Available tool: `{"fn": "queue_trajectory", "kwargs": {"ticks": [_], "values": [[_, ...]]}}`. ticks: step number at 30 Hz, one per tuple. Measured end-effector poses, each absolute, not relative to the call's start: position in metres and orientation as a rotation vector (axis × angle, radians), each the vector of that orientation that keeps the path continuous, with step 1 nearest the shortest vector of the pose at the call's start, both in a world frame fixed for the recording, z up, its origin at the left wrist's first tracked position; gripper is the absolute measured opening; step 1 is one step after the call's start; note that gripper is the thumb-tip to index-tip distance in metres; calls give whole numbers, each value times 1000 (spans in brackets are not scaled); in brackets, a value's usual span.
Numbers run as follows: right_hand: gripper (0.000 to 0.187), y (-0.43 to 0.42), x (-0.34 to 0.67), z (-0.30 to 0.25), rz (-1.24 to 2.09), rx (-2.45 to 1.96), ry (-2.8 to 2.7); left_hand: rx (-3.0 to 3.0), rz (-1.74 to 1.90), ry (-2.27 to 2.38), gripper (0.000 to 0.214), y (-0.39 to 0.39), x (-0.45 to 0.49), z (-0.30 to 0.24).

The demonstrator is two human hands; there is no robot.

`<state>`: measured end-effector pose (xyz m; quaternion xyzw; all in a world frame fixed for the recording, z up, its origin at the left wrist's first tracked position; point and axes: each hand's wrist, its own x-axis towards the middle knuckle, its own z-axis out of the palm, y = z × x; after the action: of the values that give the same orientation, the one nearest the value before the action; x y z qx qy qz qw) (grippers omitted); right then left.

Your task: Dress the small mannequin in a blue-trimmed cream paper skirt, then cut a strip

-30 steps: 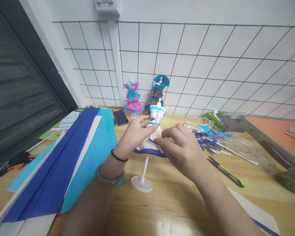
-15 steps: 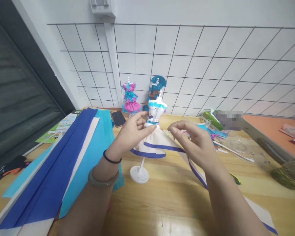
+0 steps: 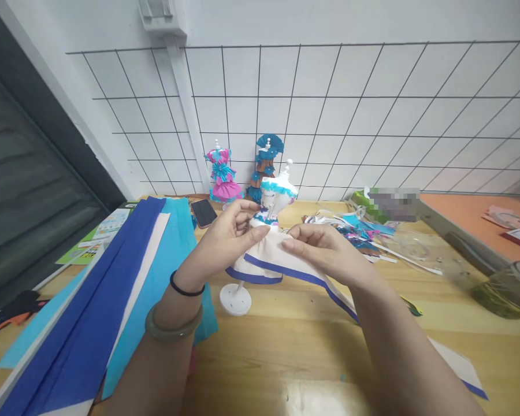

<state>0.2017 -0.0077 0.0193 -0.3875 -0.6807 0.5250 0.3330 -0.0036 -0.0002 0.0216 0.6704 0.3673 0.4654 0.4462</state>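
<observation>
At frame centre, both hands, left (image 3: 225, 240) and right (image 3: 325, 251), are pinching the soft, tearable paper skirt (image 3: 273, 260) at the mannequin's (image 3: 277, 199) waist.

The right hand (image 3: 325, 251), raised half a second ago, has been lowered back onto the white paper strip with a blue edge (image 3: 281, 261).

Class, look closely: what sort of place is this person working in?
Probably a craft desk: paper sheets, dressed mini mannequins and scraps on a wooden table.
</observation>
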Motion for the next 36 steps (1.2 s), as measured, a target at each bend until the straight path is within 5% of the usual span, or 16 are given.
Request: {"fn": "queue_trajectory", "kwargs": {"ticks": [11, 36], "values": [[23, -24, 195, 29, 925, -1100, -1885, 1700, 1137, 843, 41, -1, 2, 18], [20, -27, 194, 31, 706, -1092, -2015, 1810, 1173, 825, 43, -5, 7, 20]]}}
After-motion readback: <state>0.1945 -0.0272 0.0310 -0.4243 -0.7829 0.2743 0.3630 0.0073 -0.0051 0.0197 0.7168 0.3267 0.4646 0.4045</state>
